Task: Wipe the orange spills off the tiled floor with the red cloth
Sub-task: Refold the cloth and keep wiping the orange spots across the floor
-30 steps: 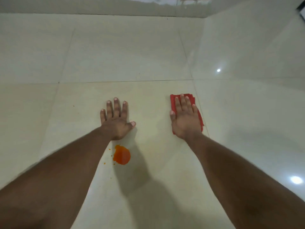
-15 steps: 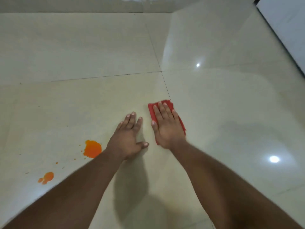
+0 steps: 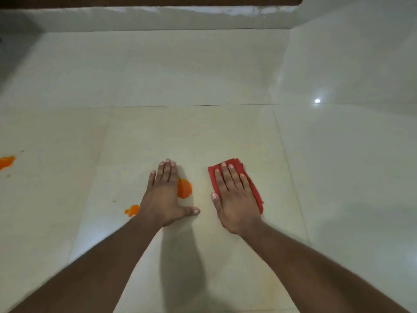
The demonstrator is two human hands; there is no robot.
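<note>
Left hand [image 3: 165, 195] flat on floor [image 3: 203, 75], part-covering round spill [image 3: 185, 188]. Right hand [image 3: 234, 199] on cloth [image 3: 256, 193] just right of spill; bare gap between. Small spill [image 3: 133, 210] beside left wrist. Far-left spill [image 3: 6, 161] well apart, open tile between. Wall [image 3: 158, 16] bounds far side.

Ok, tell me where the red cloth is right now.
In the head view, the red cloth lies flat on the floor under the right hand, right of the nearest orange spill.

The flat left hand [image 3: 164, 195] hides part of the round orange spill [image 3: 185, 188]. The frame's left edge cuts off another orange puddle [image 3: 6, 161].
</note>
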